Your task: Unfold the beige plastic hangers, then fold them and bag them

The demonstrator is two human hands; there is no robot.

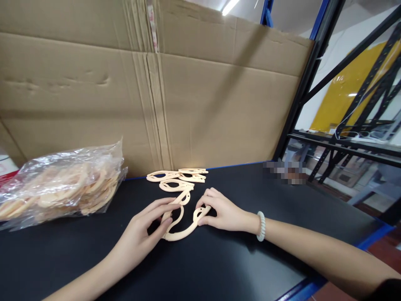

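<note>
Jointly, left hand and right hand grip one beige hanger before cardboard bearing illegible red-marked tape.

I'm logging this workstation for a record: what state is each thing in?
Left hand: closed on the curved beige piece.
Right hand: pinching that piece's right end.
Curved beige piece: held in both hands, ends apart.
Loose beige pieces: lying grouped behind the hands.
Clear bag: filled with beige pieces; whether sealed, unclear.
Cardboard: upright, creased.
Ceiling light: lit.
</note>
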